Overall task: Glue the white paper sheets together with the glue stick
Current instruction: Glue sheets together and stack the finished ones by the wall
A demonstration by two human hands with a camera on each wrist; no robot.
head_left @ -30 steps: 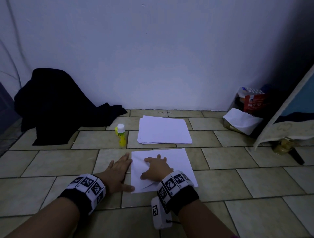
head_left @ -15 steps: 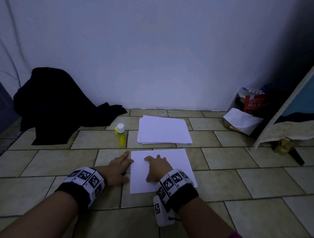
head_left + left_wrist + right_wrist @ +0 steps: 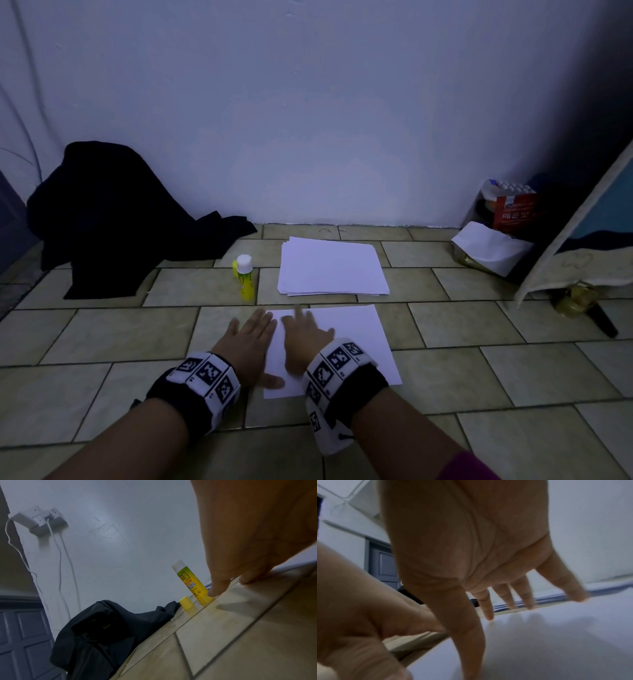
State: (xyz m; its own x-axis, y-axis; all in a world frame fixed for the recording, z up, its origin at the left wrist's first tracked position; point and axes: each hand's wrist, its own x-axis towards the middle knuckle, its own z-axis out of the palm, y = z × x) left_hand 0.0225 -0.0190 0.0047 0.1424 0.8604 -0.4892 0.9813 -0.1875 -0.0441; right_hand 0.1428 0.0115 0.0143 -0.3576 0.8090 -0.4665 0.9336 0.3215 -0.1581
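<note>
A white paper sheet (image 3: 349, 339) lies flat on the tiled floor in front of me. My right hand (image 3: 305, 337) lies on its left half with fingers spread and straight (image 3: 488, 609). My left hand (image 3: 248, 337) lies flat beside it, across the sheet's left edge, its thumb on the paper's near corner. Behind the sheet sits a stack of white paper (image 3: 330, 267). The yellow glue stick (image 3: 245, 277) stands upright left of the stack, white end up (image 3: 192, 582), with its yellow cap (image 3: 187, 604) beside it on the floor.
A dark garment (image 3: 113, 219) is heaped against the wall at the left. At the right stand a red box (image 3: 513, 209), a crumpled white paper (image 3: 489, 251) and a leaning board (image 3: 582, 233). A wall socket with cables (image 3: 39, 520) shows in the left wrist view.
The lifted, folded-over left part of the sheet has been laid flat. Both hands have slid forward along the paper with fingers stretched out.
</note>
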